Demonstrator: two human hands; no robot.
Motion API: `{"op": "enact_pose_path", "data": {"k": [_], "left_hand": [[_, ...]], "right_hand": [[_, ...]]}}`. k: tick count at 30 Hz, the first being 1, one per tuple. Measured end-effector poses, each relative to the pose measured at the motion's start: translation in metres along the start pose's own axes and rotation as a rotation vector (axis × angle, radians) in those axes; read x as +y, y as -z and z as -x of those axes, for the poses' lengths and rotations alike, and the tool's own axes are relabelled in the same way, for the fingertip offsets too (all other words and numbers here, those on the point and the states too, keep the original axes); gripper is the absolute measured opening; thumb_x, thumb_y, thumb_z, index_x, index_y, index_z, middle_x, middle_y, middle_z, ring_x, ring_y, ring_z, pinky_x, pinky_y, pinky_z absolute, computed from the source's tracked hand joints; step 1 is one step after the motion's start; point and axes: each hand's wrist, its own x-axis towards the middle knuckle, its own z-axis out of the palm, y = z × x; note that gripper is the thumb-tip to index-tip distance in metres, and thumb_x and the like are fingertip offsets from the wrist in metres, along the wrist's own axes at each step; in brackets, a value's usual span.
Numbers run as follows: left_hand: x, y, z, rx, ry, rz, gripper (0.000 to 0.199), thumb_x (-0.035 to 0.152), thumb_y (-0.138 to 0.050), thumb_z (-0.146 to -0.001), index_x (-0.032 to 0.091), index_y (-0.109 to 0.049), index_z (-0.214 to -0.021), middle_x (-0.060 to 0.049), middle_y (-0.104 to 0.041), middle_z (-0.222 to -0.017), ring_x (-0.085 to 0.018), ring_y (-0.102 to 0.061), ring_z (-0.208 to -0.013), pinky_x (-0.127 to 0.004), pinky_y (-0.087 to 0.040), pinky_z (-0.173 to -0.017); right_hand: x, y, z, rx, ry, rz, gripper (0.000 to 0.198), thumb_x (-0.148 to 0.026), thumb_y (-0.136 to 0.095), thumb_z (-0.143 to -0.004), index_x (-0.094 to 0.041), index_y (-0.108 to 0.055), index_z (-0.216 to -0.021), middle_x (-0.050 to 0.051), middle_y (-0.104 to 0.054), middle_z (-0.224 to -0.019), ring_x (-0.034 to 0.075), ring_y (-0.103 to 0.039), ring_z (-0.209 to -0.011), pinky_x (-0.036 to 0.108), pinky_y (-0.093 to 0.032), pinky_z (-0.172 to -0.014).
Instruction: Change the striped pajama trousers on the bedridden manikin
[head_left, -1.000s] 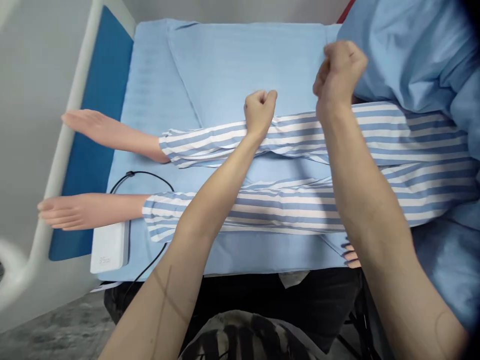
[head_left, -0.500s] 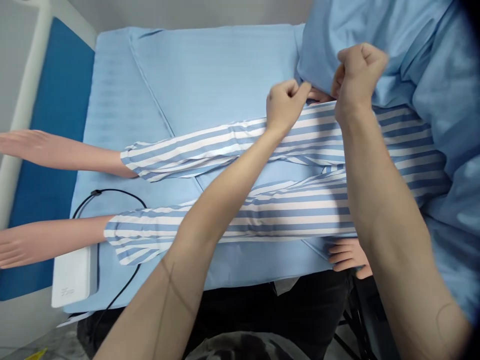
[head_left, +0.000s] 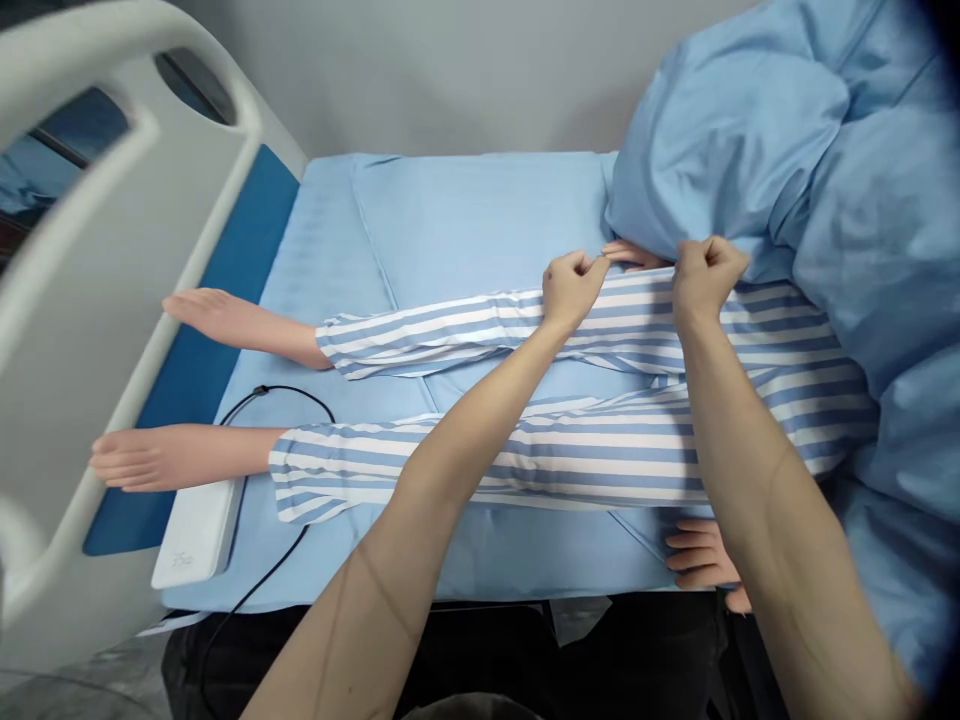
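My left hand [head_left: 573, 290] is closed in a fist above the far leg of the blue-and-white striped trousers [head_left: 600, 440], which a mannequin wears. Its thumb points right, close beside the mannequin's far hand [head_left: 634, 255]. Further right, my right hand [head_left: 705, 280] is also closed, over the upper part of the same leg and against the lower edge of the bunched blue quilt [head_left: 735, 130] in this view. Whatever either hand may hold is hidden by the curled fingers. The mannequin's near hand [head_left: 699, 553] lies palm-side unseen by my right forearm.
The mannequin's bare feet [head_left: 135, 457] point at the bed's footboard [head_left: 180, 190] on the left. A white box [head_left: 196, 535] sits under the near ankle, with a black cable [head_left: 259, 590] running across the blue sheet [head_left: 480, 215]. A grey wall [head_left: 465, 80] stands behind.
The view has shifted, so the bed appears lower and more footboard shows. My right hand has come down closer to the trouser leg. My left hand stays closed near the mannequin's far hand.
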Motion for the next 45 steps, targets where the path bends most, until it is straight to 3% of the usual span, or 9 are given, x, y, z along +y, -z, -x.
{"op": "enact_pose_path", "data": {"k": [6,12,17,23,30,35,39,42,45], "left_hand": [[0.016,0.109,0.043,0.116,0.015,-0.058,0.042,0.013,-0.062,-0.074,0.019,-0.029,-0.049,0.006,-0.025,-0.050,-0.009,-0.027,-0.054,-0.025,-0.025,-0.056],[0.011,0.256,0.042,0.360,0.011,-0.118,0.036,0.021,-0.057,-0.077,0.020,-0.033,-0.050,0.005,-0.031,-0.048,-0.009,-0.032,-0.052,-0.024,-0.028,-0.053],[-0.002,0.316,0.022,0.459,0.060,-0.203,0.039,0.031,-0.049,-0.086,0.021,-0.031,-0.053,0.005,-0.032,-0.048,-0.010,-0.033,-0.052,-0.024,-0.028,-0.053],[-0.022,0.326,0.021,0.414,0.027,-0.283,0.039,0.032,-0.054,-0.082,0.021,-0.032,-0.051,0.006,-0.029,-0.048,-0.010,-0.032,-0.052,-0.025,-0.027,-0.055],[0.003,0.313,0.013,0.406,-0.012,-0.132,0.037,0.033,-0.055,-0.079,0.021,-0.034,-0.051,0.005,-0.037,-0.047,-0.010,-0.036,-0.050,-0.024,-0.030,-0.053],[-0.006,0.271,0.007,0.367,0.064,-0.206,0.037,0.030,-0.053,-0.079,0.021,-0.031,-0.049,0.004,-0.032,-0.047,-0.010,-0.033,-0.051,-0.024,-0.030,-0.054],[-0.028,0.267,0.006,0.378,0.047,-0.361,0.037,0.029,-0.055,-0.077,0.020,-0.033,-0.049,0.005,-0.029,-0.049,-0.011,-0.031,-0.054,-0.024,-0.028,-0.055],[-0.023,0.265,0.000,0.391,0.050,-0.269,0.034,0.031,-0.054,-0.077,0.021,-0.034,-0.050,0.006,-0.030,-0.049,-0.010,-0.032,-0.052,-0.024,-0.028,-0.053],[-0.002,0.231,-0.007,0.335,-0.011,-0.162,0.036,0.032,-0.056,-0.075,0.021,-0.033,-0.050,0.006,-0.030,-0.048,-0.010,-0.031,-0.050,-0.024,-0.027,-0.051]], "right_hand": [[-0.055,-0.036,0.093,-0.212,-0.055,-0.119,0.040,-0.027,-0.060,-0.080,-0.023,-0.032,-0.051,-0.007,-0.029,-0.049,0.009,-0.030,-0.051,0.027,-0.028,-0.054],[-0.132,-0.134,0.197,-0.547,-0.109,-0.290,0.037,-0.036,-0.055,-0.076,-0.022,-0.031,-0.051,-0.006,-0.030,-0.050,0.010,-0.030,-0.053,0.026,-0.026,-0.055],[-0.193,-0.206,0.230,-0.518,-0.115,-0.347,0.034,-0.035,-0.051,-0.075,-0.022,-0.029,-0.052,-0.006,-0.027,-0.051,0.010,-0.028,-0.054,0.025,-0.026,-0.055],[-0.200,-0.242,0.210,-0.485,-0.032,-0.307,0.035,-0.033,-0.050,-0.076,-0.022,-0.026,-0.053,-0.006,-0.025,-0.052,0.010,-0.027,-0.054,0.025,-0.027,-0.055],[-0.169,-0.257,0.194,-0.401,-0.123,-0.265,0.033,-0.030,-0.051,-0.074,-0.023,-0.028,-0.052,-0.007,-0.025,-0.051,0.010,-0.027,-0.053,0.026,-0.027,-0.055],[-0.167,-0.218,0.144,-0.306,-0.150,-0.375,0.037,-0.034,-0.053,-0.076,-0.024,-0.026,-0.053,-0.006,-0.025,-0.052,0.010,-0.027,-0.053,0.026,-0.028,-0.052],[-0.135,-0.167,0.100,-0.189,-0.120,-0.265,0.037,-0.033,-0.052,-0.077,-0.024,-0.024,-0.054,-0.006,-0.023,-0.052,0.010,-0.026,-0.054,0.026,-0.028,-0.053],[-0.105,-0.147,0.096,-0.128,-0.126,-0.156,0.033,-0.030,-0.051,-0.075,-0.023,-0.026,-0.053,-0.007,-0.024,-0.052,0.010,-0.026,-0.054,0.026,-0.028,-0.055],[-0.092,-0.147,0.100,-0.124,-0.135,-0.167,0.032,-0.030,-0.052,-0.074,-0.023,-0.029,-0.053,-0.007,-0.026,-0.051,0.010,-0.028,-0.054,0.026,-0.028,-0.056]]}}
